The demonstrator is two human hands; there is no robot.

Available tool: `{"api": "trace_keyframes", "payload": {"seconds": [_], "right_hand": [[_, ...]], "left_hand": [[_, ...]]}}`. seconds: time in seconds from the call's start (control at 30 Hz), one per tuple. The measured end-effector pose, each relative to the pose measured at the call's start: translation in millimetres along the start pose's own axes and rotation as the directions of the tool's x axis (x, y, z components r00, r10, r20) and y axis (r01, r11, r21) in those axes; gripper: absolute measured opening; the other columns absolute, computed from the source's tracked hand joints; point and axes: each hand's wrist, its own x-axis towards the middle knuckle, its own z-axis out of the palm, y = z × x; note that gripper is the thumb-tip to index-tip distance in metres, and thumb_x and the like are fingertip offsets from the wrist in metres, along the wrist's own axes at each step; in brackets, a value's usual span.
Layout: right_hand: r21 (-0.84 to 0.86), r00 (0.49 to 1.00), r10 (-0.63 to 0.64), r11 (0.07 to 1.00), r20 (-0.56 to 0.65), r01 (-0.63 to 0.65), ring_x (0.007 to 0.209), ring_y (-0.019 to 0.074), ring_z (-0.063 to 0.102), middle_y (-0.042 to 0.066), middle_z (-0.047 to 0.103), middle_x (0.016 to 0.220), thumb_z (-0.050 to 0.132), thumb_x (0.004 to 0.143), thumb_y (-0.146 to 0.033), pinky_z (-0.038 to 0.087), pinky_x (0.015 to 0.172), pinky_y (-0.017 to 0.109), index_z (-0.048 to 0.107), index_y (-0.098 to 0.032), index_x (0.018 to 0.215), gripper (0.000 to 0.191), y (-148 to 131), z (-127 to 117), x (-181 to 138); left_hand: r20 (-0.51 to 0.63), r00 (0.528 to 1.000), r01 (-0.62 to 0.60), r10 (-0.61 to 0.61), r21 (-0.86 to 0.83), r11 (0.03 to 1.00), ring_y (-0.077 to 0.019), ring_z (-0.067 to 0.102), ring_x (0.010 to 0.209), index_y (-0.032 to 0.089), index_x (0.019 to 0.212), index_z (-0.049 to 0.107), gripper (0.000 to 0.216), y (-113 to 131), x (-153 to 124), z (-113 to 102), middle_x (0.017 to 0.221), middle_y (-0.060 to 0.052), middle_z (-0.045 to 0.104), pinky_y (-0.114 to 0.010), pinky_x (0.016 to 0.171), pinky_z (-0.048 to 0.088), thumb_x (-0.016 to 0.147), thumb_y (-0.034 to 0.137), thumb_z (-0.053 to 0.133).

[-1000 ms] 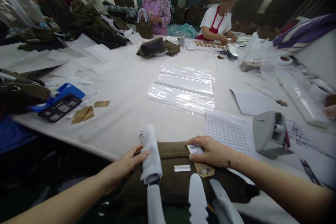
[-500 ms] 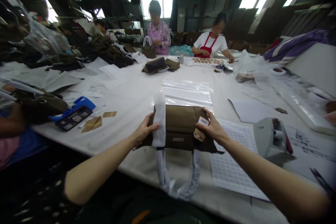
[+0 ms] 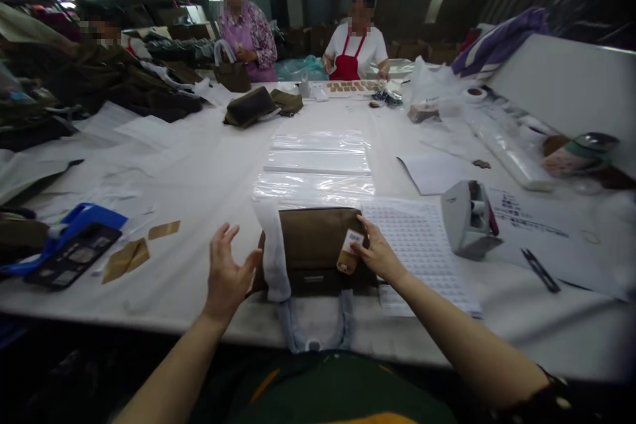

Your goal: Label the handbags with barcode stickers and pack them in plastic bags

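Note:
A dark olive handbag (image 3: 318,238) lies on the table in front of me, its wrapped handles (image 3: 291,328) pointing toward my body. A white wrapping strip (image 3: 273,252) runs across the bag's left part. My left hand (image 3: 226,278) is beside the bag's left end, fingers spread and holding nothing; whether the thumb touches the bag I cannot tell. At the other end, my right hand (image 3: 382,255) grips the upper right edge, with its thumb by a white label (image 3: 352,238) and a brown hang tag (image 3: 346,262).
Clear plastic bags (image 3: 318,162) lie just beyond the handbag. On the right are a printed sheet (image 3: 422,245), a grey label device (image 3: 470,218) and thread snips (image 3: 540,270). A blue tray (image 3: 94,222), dark phone-like object (image 3: 72,255) and brown tags (image 3: 126,258) lie left. Co-workers stand across the table.
The handbag has come down onto the table. My left hand has let go of its left end and opened, while my right hand keeps hold. The view has shifted rightward and down.

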Motion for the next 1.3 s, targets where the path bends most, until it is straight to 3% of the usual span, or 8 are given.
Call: {"api": "trace_keyframes", "payload": {"seconds": [0.13,0.3,0.6,0.9,1.0,1.1,1.2,1.3], "right_hand": [[-0.045,0.976,-0.061,0.998,-0.21,0.053,0.109,0.0243,0.047,0.01,0.051,0.114,0.048,0.084,-0.044,0.039,0.093,0.042,0.048,-0.021,0.113,0.037,-2.0,-19.3,-15.0],[-0.117,0.998,0.0,0.993,0.061,0.008,0.067,0.0156,0.053,0.001,0.055,0.079,0.059,0.08,-0.035,0.045,0.064,0.03,0.054,-0.023,0.093,0.019,-8.3,-18.7,-55.5],[-0.269,0.994,0.025,0.963,0.11,0.005,0.074,0.0182,0.057,0.004,0.06,0.079,0.046,0.086,-0.024,0.043,0.068,0.031,0.058,-0.02,0.081,0.013,-10.6,5.6,-65.9],[0.035,0.861,0.405,0.899,0.307,-0.436,0.074,0.0219,0.064,0.004,0.07,0.078,0.051,0.08,-0.041,0.048,0.067,0.03,0.068,-0.02,0.078,0.028,5.9,29.3,-113.2],[-0.116,0.924,0.326,0.944,0.199,-0.309,0.062,0.0203,0.064,0.003,0.068,0.07,0.052,0.08,-0.044,0.049,0.058,0.029,0.068,-0.021,0.082,0.028,3.4,13.3,-115.1],[-0.209,0.994,-0.088,0.975,-0.057,0.075,0.071,0.0189,0.064,0.004,0.068,0.084,0.054,0.082,-0.039,0.05,0.066,0.029,0.064,-0.022,0.095,0.023,-14.5,-7.6,-90.6],[-0.36,0.875,-0.485,0.813,0.018,0.458,0.115,0.0269,0.048,0.008,0.054,0.125,0.055,0.082,-0.032,0.039,0.096,0.042,0.056,-0.025,0.116,0.035,-30.1,-3.7,-51.2],[-0.503,0.855,-0.497,0.707,0.147,0.498,0.129,0.0298,0.032,0.007,0.043,0.136,0.05,0.084,-0.034,0.026,0.105,0.05,0.049,-0.026,0.125,0.042,-28.1,19.7,-23.1]], "left_hand": [[0.2,0.884,-0.43,0.422,-0.005,0.903,-0.023,0.053,0.105,0.024,0.107,0.056,0.024,52.6,-1.7,22.0,0.106,-0.006,0.059,-0.036,0.096,0.041,0.083,0.029,0.056],[0.577,0.757,-0.422,0.307,0.072,0.904,-0.025,0.055,0.101,0.017,0.125,0.044,0.052,84.1,1.7,87.0,0.109,-0.011,0.058,-0.036,0.091,0.044,0.082,0.046,0.055],[0.653,0.743,-0.352,0.151,0.19,0.916,-0.021,0.063,0.077,0.022,0.114,0.052,0.037,92.3,9.3,125.7,0.087,-0.003,0.065,-0.028,0.066,0.046,0.078,0.03,0.059],[0.543,0.839,0.088,-0.045,-0.054,0.995,-0.0134,0.059,0.061,0.02,0.078,0.058,0.007,68.3,0.1,107.5,0.067,0.002,0.062,-0.02,0.054,0.043,0.075,0.026,0.06],[0.494,0.862,0.217,-0.114,-0.158,0.963,-0.0122,0.059,0.055,0.02,0.08,0.057,0.007,66.7,-0.3,106.8,0.062,0.004,0.06,-0.02,0.052,0.044,0.077,0.025,0.059],[0.491,0.853,0.315,-0.178,-0.212,0.925,-0.0115,0.058,0.05,0.018,0.084,0.056,0.008,65.5,6.1,102.8,0.062,0.004,0.059,-0.02,0.049,0.046,0.079,0.024,0.057],[0.441,0.897,0.115,-0.037,-0.152,0.982,-0.0131,0.061,0.062,0.018,0.092,0.059,0.015,63.2,21.8,83.0,0.078,0.0,0.064,-0.024,0.061,0.05,0.079,0.026,0.059],[0.359,0.916,-0.211,0.18,0.049,0.976,-0.0184,0.059,0.09,0.02,0.109,0.055,0.04,55.4,49.2,46.2,0.104,-0.005,0.061,-0.03,0.084,0.047,0.074,0.032,0.069]]}}
